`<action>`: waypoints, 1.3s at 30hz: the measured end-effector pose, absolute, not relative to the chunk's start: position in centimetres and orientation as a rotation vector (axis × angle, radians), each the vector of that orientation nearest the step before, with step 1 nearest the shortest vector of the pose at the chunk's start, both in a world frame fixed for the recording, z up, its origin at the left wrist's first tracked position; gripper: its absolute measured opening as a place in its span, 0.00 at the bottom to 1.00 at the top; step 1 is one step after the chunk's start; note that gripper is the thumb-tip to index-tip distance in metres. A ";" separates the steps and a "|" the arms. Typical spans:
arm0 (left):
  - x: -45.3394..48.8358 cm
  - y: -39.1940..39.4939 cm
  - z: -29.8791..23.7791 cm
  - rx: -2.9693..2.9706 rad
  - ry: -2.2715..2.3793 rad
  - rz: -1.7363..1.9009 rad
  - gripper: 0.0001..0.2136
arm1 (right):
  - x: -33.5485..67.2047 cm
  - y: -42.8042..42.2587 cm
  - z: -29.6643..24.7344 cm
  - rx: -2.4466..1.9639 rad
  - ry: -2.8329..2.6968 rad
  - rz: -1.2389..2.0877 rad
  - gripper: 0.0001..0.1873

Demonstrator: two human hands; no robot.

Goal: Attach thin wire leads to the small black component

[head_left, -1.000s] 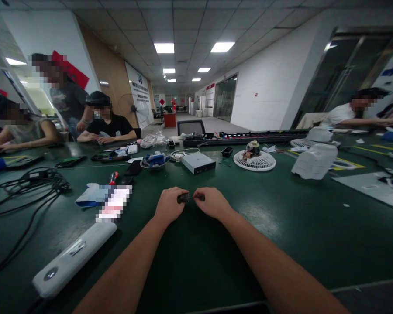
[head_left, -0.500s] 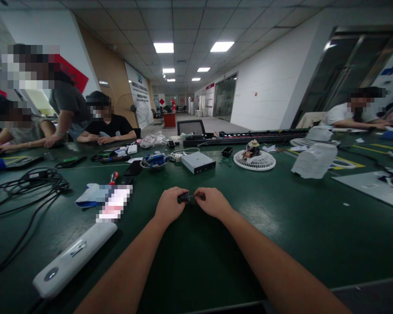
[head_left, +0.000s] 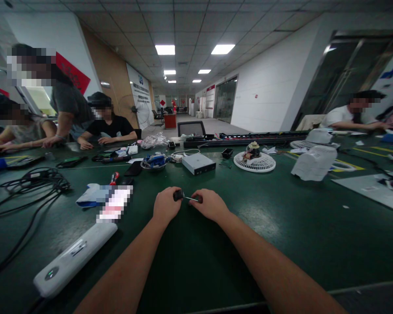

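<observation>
My left hand (head_left: 167, 205) is closed round a small dark rounded piece (head_left: 178, 195), gripped between thumb and fingers above the green table. A thin shiny metal rod (head_left: 190, 199) spans the gap between this piece and my right hand (head_left: 212, 204). The fingers of my right hand are pinched together on the rod's right end. Whether the rod is joined to the dark piece is too small to tell. Beyond my hands lies a grey metal box-shaped drive (head_left: 198, 164).
A white fan grille with a motor (head_left: 254, 160) and a white plastic housing (head_left: 314, 162) stand at right. To the left lie a white power strip (head_left: 75, 261), a red-handled tool (head_left: 114, 177), a blue-and-white cloth (head_left: 93, 195) and coiled black cable (head_left: 36, 181). Several people sit or stand around.
My left hand has drawn slightly left with the dark piece and tilted it. More of the metal rod now shows between my hands. My right hand has shifted slightly left.
</observation>
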State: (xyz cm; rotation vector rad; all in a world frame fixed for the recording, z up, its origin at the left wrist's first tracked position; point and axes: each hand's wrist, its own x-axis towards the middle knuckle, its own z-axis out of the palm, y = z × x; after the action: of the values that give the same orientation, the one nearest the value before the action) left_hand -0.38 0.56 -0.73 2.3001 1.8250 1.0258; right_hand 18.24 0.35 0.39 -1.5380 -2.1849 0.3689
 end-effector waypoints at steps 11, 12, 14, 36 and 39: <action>-0.4 0.8 -1.2 2.224 1.756 1.016 0.18 | 18.0 0.7 0.1 -1.443 -2.179 0.433 0.08; -0.4 0.8 -1.2 2.240 1.737 1.010 0.17 | 18.1 0.8 0.2 -1.426 -2.145 0.445 0.08; -0.3 0.7 -1.1 2.284 1.702 0.983 0.14 | 18.3 0.9 0.2 -1.395 -2.067 0.462 0.08; 0.2 -0.5 0.2 2.518 1.367 0.972 0.13 | 18.6 1.2 -0.1 -1.343 -1.925 0.592 0.09; 0.3 -0.3 0.1 2.480 1.397 1.032 0.12 | 18.4 0.8 0.2 -1.307 -1.951 0.576 0.10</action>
State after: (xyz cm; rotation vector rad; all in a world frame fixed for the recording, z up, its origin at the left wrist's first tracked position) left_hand 0.34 -0.34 0.13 2.4797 1.3972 1.0316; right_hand 18.36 0.79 0.16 -1.3065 -1.9507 0.5756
